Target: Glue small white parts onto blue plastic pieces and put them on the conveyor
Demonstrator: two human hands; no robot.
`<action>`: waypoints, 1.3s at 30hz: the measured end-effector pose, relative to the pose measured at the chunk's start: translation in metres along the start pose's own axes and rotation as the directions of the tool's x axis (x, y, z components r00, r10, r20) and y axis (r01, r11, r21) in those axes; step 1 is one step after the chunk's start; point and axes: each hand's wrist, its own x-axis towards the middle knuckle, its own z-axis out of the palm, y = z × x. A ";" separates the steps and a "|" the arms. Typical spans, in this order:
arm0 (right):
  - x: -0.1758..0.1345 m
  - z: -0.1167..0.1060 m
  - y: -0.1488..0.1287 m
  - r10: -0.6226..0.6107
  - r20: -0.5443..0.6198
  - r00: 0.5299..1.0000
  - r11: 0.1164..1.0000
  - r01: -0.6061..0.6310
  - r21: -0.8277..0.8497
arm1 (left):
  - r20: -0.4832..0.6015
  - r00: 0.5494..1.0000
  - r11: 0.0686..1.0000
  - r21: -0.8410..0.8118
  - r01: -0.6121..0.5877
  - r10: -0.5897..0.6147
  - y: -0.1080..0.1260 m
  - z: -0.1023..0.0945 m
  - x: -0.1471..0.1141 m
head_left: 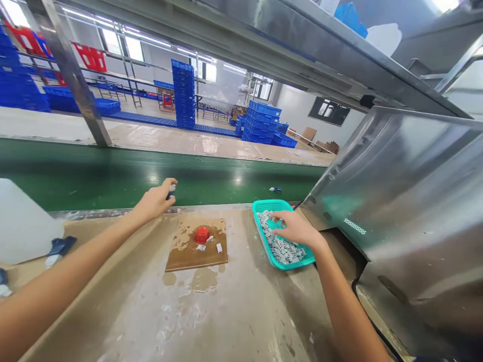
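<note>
My left hand (156, 200) is stretched out at the near edge of the green belt, its fingers closed around a small dark blue and white part (171, 191) that they partly hide. Over a turquoise basket (260, 232) is my right hand (292, 227), fingers apart with nothing visible between them. Many small grey-white pieces (285, 251) fill the bottom of the basket. Between my hands lies a wet brown board (188, 257) with a red round knob-like piece (202, 234) on it. A few small white pieces (219, 248) rest beside the red piece.
Across the front runs a green conveyor belt (211, 176), carrying another blue and white part (275, 189). A metal housing (415, 201) stands right, a white plastic container (26, 221) left, near a dark blue part (62, 245). A metal shelf (241, 30) hangs overhead.
</note>
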 end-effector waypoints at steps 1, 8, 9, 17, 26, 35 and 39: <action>-0.007 0.001 0.011 0.042 0.101 0.994 0.999 -0.039 -0.037 | 0.023 0.999 0.993 0.116 0.026 -0.029 -0.009 -0.002 0.007; -0.022 0.031 0.027 0.053 0.157 0.986 0.998 -0.056 0.013 | 0.119 0.987 0.913 0.404 0.047 -0.103 0.021 0.025 0.058; -0.020 0.033 0.027 0.037 0.128 0.991 0.998 -0.043 0.041 | 0.160 0.985 0.911 0.412 -0.011 -0.060 0.039 0.036 0.067; -0.019 0.040 0.035 -0.001 -0.080 0.997 0.963 0.022 0.268 | 0.430 0.832 0.805 0.315 -0.502 0.351 0.206 0.139 0.104; -0.017 0.041 0.036 0.047 -0.190 0.981 0.937 0.022 0.348 | 0.451 0.796 0.723 0.376 -0.580 0.404 0.222 0.129 0.097; -0.011 0.050 0.060 0.025 -0.341 0.940 0.909 0.121 0.399 | 0.189 0.951 0.837 0.453 -0.306 0.245 0.053 0.001 -0.023; -0.009 0.043 0.060 0.172 -0.313 0.934 0.937 -0.057 0.344 | 0.168 0.953 0.865 0.403 -0.300 0.252 -0.006 -0.007 -0.094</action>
